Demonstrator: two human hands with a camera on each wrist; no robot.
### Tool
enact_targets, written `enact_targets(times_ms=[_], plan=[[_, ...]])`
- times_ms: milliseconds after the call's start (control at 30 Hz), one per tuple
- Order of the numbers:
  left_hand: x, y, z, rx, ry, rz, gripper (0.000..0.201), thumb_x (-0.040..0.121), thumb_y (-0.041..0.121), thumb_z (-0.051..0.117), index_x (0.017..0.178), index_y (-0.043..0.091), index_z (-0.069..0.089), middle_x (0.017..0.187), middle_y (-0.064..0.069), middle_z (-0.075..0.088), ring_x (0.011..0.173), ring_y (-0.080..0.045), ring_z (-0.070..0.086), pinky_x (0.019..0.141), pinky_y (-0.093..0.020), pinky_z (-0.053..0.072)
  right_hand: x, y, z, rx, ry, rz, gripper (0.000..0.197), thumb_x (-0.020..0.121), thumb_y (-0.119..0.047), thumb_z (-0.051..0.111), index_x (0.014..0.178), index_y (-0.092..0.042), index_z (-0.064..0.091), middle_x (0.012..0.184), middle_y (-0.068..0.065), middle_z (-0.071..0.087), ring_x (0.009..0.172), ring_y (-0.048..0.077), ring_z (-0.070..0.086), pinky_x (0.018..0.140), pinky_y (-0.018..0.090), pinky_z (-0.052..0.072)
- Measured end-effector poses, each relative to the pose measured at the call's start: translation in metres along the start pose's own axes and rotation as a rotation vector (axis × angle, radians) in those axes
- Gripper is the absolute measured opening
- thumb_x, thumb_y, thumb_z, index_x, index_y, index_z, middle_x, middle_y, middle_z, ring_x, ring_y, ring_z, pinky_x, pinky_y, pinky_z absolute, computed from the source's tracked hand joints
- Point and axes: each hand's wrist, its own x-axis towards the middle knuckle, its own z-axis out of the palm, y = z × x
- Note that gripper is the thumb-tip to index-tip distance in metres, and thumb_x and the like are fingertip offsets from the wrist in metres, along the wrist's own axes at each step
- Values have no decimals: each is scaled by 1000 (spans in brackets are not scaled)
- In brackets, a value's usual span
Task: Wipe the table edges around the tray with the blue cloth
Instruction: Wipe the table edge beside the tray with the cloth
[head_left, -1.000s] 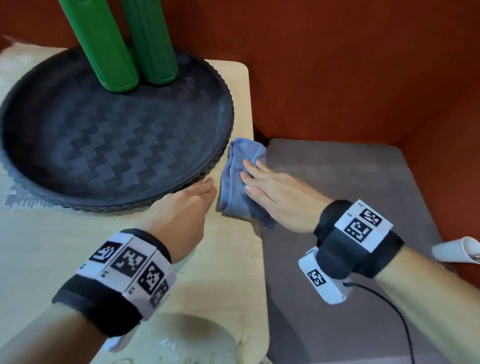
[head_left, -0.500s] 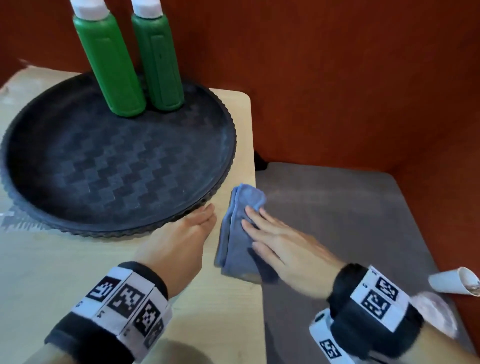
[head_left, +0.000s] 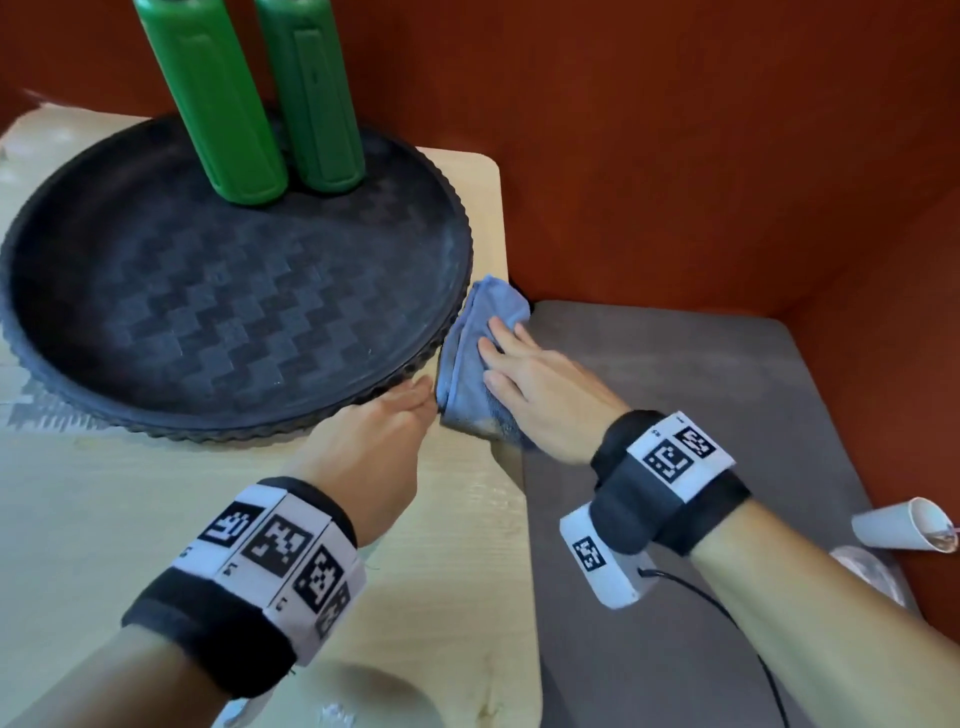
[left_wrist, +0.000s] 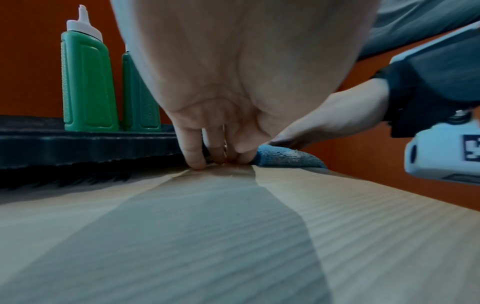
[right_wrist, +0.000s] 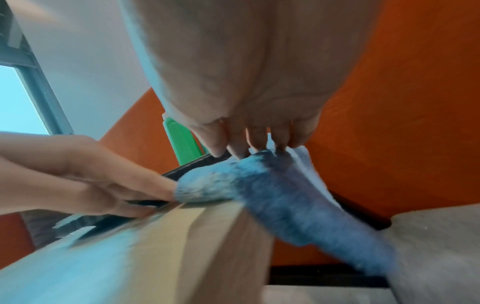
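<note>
The folded blue cloth (head_left: 475, 358) lies on the right edge of the light wooden table (head_left: 104, 493), squeezed against the rim of the round black tray (head_left: 460, 270). My right hand (head_left: 498, 353) presses it flat with straight fingers; in the right wrist view the fingertips (right_wrist: 257, 144) dig into the cloth (right_wrist: 272, 195), part of which hangs over the table edge. My left hand (head_left: 413, 397) rests on the table with straight fingers against the tray rim (left_wrist: 91, 148), its fingertips (left_wrist: 194, 158) beside the cloth (left_wrist: 285, 159).
Two green bottles (head_left: 218, 104) (head_left: 311, 98) stand at the back of the tray. A grey cushion (head_left: 675, 389) lies lower, right of the table, with a tipped white paper cup (head_left: 904, 525) on it. Orange walls (head_left: 675, 156) close in behind and to the right.
My right hand slid the cloth toward me along the table's right edge, then pushed it back away beside the tray. The left hand stayed by the tray rim.
</note>
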Motion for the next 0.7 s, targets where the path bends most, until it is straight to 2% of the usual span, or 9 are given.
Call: enact_targets(times_ms=[67,167,267,367,467,567,633,700], plan=[[0,-1,1,-7,-2,-5,59,85,0,42,141,19,41,153,7,33,133,-16,45,105,-38,43,-11,-7,8,-13,1,11,45,103,-26,22,145,-9,30,161,3,8,147,17,4,108,39,32],[-1,-3,2,-6,-15,-1,60,87,1,40,143,20,37,154,8,29,138,-14,37,108,-37,39,-37,-10,19,15,-51,40,46,103,-30,21,147,-19,24,161,-8,4,148,12,1,106,45,36],[-1,-3,1,-6,-11,-8,54,84,-1,42,135,18,47,146,7,41,122,-24,56,95,-43,49,-15,-5,12,34,6,51,44,103,-26,23,144,-15,28,161,-2,7,148,19,9,106,45,36],[-1,-3,0,18,-30,-4,51,84,1,42,132,17,48,143,6,43,118,-25,58,93,-43,50,-10,-9,14,98,36,53,42,103,-23,25,141,-9,32,160,3,9,147,24,12,106,47,36],[-2,1,-4,26,-38,-17,42,86,5,40,126,15,48,142,6,41,119,-22,56,93,-40,48,-52,-17,32,197,-1,64,44,102,-25,29,146,-18,30,161,-6,5,148,19,6,113,44,30],[-8,7,-7,24,16,40,22,90,9,39,109,13,48,122,3,46,107,-22,56,80,-29,43,-64,-22,37,260,29,77,44,101,-24,33,145,-25,33,161,-9,6,148,18,11,114,42,28],[-12,5,-5,76,13,126,26,92,10,39,115,8,51,124,-2,46,118,-21,48,93,-28,38,-55,-26,35,283,86,108,44,100,-22,37,144,-22,36,161,-7,10,146,20,20,114,40,29],[-17,1,-1,140,-58,152,40,96,19,37,132,4,44,143,-12,36,139,-25,30,113,-32,28,-60,-37,38,280,110,150,45,100,-20,40,145,-18,35,161,-6,10,144,21,24,114,38,29]])
